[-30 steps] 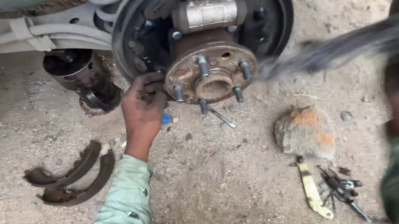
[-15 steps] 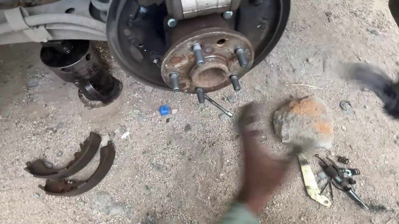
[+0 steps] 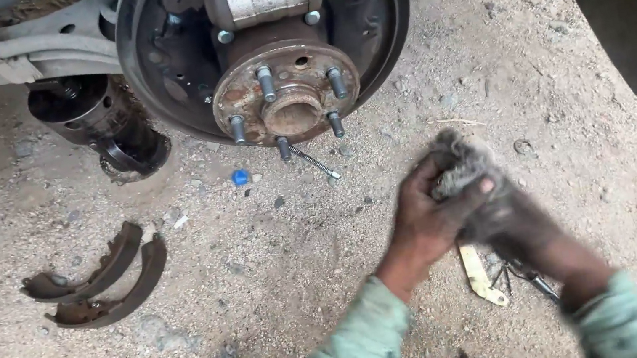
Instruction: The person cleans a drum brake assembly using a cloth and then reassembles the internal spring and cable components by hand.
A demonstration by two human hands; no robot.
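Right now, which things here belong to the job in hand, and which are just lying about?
In hand:
- grey rag, held between left hand and right hand

Lying about:
- two brake shoes on the dirt
- bare wheel hub with its studs
- spring below the hub
- blue cap
- small metal parts under the hands

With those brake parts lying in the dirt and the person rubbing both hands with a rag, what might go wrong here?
Grit may be the main worry: the two worn brake shoes lie straight on the sandy ground, and so does a small spring below the bare wheel hub. The little blue piece might easily get lost in the sand. The left hand and right hand share one grey rag, so dirt may end up on the parts.
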